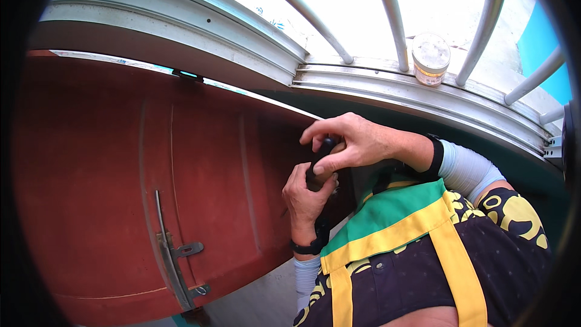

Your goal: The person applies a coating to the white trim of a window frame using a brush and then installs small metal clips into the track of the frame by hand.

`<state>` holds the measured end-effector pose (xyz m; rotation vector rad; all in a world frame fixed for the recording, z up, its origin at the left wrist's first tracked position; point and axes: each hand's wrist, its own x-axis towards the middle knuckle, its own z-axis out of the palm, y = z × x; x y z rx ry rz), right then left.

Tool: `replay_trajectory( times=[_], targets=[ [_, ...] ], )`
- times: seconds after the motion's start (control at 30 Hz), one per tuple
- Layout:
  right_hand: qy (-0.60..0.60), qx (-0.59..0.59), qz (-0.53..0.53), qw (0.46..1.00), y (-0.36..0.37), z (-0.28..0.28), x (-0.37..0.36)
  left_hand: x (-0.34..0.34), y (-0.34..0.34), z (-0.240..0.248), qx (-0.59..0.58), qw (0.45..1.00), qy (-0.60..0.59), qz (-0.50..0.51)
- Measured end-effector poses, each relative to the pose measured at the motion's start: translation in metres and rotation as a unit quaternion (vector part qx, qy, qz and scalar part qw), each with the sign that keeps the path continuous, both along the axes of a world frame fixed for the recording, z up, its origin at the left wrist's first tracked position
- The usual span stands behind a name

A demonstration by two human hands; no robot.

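A small dark, rounded object [322, 154] sits between my two hands, mostly hidden by the fingers, so its kind cannot be told. My left hand [304, 195] is closed around its lower part, thumb and fingers pressed in. From above, my right hand [348, 142] curls over its upper part, with the thumb laid across it and the index finger bent out to the left. Both hands are held close to my chest, in front of the right part of a reddish-brown wooden door panel [206, 163].
On the door's lower part is a metal bolt latch [172, 260] with a hasp. Above runs an aluminium window track [369, 80] with slanted metal bars [390, 15]. A round jar with a pale lid [431, 54] stands on the sill. A green and yellow apron [387, 224] covers my chest.
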<state>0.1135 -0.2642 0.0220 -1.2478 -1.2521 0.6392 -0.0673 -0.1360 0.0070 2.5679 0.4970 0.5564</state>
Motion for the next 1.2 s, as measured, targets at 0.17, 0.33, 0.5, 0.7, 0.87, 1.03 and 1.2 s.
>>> replay_trajectory(
  times=[0.17,0.33,0.5,0.7,0.87,1.03,1.2],
  targets=[
    [-0.225,-0.169,0.036,0.959,-0.010,0.009,-0.013,-0.002,-0.006,-0.008,0.031,0.999,0.026,-0.035],
    [-0.100,-0.177,0.130,0.970,-0.018,0.013,0.000,0.000,-0.011,-0.007,0.095,0.993,0.019,-0.066],
    [-0.184,-0.220,0.073,0.955,-0.015,0.005,-0.008,0.007,-0.018,0.001,0.133,0.986,0.014,-0.102],
    [-0.200,-0.133,0.013,0.971,-0.051,0.023,0.008,0.003,0.007,-0.004,0.139,0.988,0.051,-0.039],
    [-0.205,-0.083,-0.049,0.974,-0.116,0.067,0.032,-0.039,0.044,-0.023,0.127,0.988,0.064,0.065],
    [-0.054,-0.076,-0.222,0.971,-0.121,0.079,0.027,-0.064,0.055,-0.062,-0.046,0.987,0.025,0.153],
    [-0.145,-0.037,-0.326,0.933,-0.089,0.040,0.025,-0.060,0.034,-0.087,-0.057,0.988,0.065,0.127]
  ],
)
